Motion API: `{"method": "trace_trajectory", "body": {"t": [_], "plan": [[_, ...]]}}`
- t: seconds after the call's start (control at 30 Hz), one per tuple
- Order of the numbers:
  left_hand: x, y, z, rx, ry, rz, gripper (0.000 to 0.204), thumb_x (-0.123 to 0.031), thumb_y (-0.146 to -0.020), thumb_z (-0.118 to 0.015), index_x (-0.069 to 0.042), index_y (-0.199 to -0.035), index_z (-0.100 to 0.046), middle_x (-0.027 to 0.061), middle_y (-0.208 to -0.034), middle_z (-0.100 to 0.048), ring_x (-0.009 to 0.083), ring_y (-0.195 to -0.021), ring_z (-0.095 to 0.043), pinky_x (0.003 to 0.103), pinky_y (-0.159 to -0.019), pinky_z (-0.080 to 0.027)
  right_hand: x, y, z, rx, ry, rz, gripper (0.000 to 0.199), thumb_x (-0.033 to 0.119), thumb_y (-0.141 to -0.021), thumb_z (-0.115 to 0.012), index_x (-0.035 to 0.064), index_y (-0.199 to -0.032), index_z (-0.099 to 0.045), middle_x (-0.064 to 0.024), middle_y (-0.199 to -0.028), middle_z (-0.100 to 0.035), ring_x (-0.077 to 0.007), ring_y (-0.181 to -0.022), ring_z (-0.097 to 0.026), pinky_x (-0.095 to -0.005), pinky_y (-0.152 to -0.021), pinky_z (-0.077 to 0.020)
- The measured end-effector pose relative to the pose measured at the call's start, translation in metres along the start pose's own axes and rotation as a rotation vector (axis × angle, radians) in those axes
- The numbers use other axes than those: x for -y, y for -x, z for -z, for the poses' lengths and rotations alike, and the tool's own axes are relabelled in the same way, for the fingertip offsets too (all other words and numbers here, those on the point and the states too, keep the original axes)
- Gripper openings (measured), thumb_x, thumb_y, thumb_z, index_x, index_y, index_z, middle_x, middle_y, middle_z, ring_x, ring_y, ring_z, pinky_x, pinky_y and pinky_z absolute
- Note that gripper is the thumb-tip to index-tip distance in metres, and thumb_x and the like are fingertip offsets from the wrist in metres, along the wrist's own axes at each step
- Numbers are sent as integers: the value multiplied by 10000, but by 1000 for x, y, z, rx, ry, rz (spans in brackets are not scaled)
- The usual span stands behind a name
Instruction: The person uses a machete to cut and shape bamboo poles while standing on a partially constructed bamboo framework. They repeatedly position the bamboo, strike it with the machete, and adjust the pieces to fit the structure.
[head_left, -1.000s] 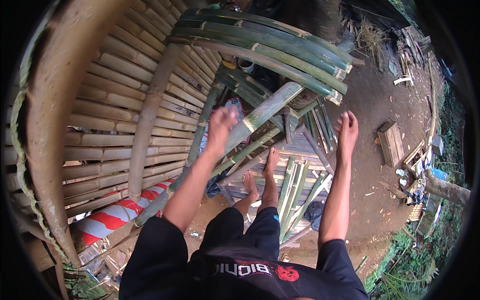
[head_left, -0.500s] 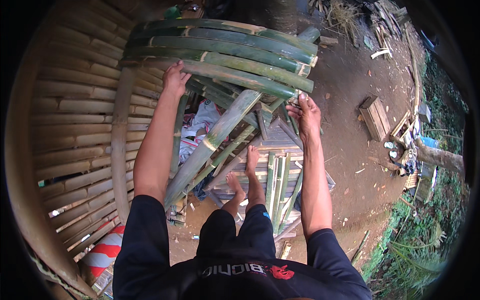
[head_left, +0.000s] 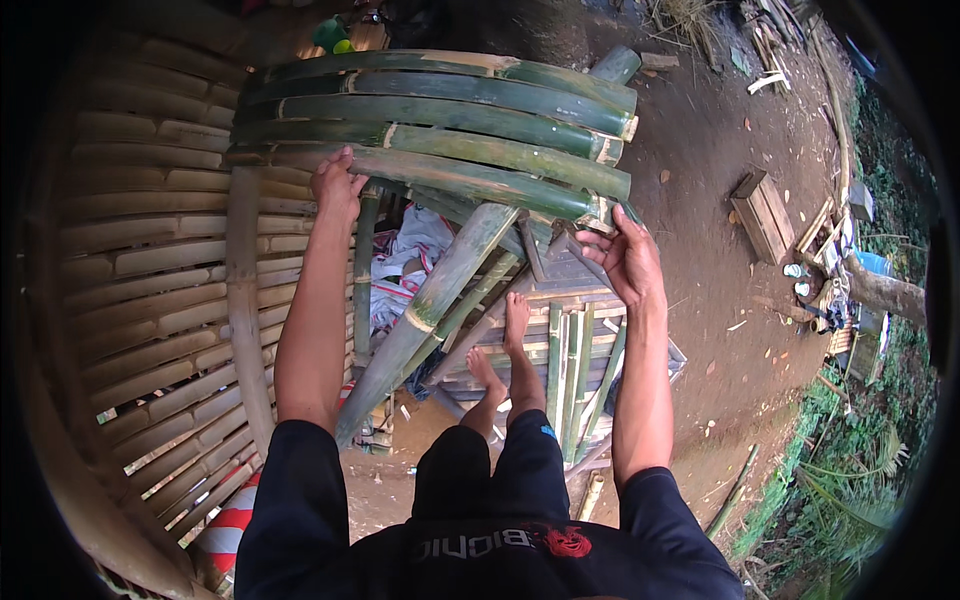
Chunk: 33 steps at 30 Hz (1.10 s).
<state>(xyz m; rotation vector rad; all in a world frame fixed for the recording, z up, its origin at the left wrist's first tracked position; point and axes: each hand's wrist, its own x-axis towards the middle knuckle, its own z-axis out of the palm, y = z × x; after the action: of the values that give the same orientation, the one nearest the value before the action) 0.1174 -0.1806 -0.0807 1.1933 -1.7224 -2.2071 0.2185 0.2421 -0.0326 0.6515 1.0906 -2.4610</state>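
Note:
Several green split-bamboo slats (head_left: 440,110) lie side by side across a bamboo frame in front of me. My left hand (head_left: 338,187) is closed on the near edge of the nearest bamboo slat (head_left: 470,178), left of its middle. At that slat's right end is my right hand (head_left: 628,258), its thumb up by the cut end and its fingers curled beneath. A small dark green piece shows at the thumb; its kind is unclear. Below the slats, a thick bamboo pole (head_left: 425,315) slopes down toward the lower left.
On the left stands a bamboo slat wall (head_left: 150,265) with an upright post (head_left: 243,300). My bare feet rest on a slatted wooden platform (head_left: 535,340) bearing loose bamboo strips (head_left: 572,370). White sacks (head_left: 415,245) lie under the frame. A wooden box (head_left: 762,217) sits on the dirt at right.
The view has shifted slightly. My right hand has turned at the slat's end, thumb raised and fingers lower. My left hand keeps its hold on the same slat.

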Motion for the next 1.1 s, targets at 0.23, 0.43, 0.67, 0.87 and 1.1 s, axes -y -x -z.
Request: {"method": "trace_trajectory", "body": {"t": [0.23,0.43,0.67,0.87,1.1], "plan": [[1,4,-4,25,-34,51,255,-195,-912,-657,-115,-1144,-588,45,-1138,-560,291,-1122,-513,487,-941,-458,-6,-1,5,-24,93,88,324,293,-987,-566,7,-1138,-587,-112,-1017,-678,-238,-836,-704,-305,-648,-587],[-4,12,-4,38,-38,-1,249,-189,-889,-666,-139,-1126,-610,39,-1102,-583,251,-992,-542,500,-918,-494,-10,1,-3,-110,101,116,318,294,-956,-616,22,-1120,-613,-93,-1007,-688,-199,-777,-704,-281,-610,-589],[-10,21,-11,-31,-31,21,217,-204,-899,-675,-115,-1084,-601,14,-999,-569,199,-888,-538,454,-828,-510,-10,0,0,-58,56,114,297,266,-983,-575,10,-1132,-596,-102,-982,-689,-215,-744,-706,-286,-603,-585],[-11,26,-13,-26,-43,17,244,-213,-909,-669,-103,-1110,-588,24,-1008,-562,209,-916,-532,441,-823,-506,-8,3,-6,-73,61,117,280,266,-990,-561,15,-1109,-600,-104,-967,-691,-205,-750,-704,-289,-605,-584],[-12,26,-13,4,-14,13,256,-207,-909,-668,-85,-1120,-590,47,-1062,-565,244,-960,-535,463,-856,-512,-8,2,-3,-81,73,103,293,271,-989,-563,11,-1120,-596,-106,-965,-688,-211,-749,-705,-289,-597,-592]]}}
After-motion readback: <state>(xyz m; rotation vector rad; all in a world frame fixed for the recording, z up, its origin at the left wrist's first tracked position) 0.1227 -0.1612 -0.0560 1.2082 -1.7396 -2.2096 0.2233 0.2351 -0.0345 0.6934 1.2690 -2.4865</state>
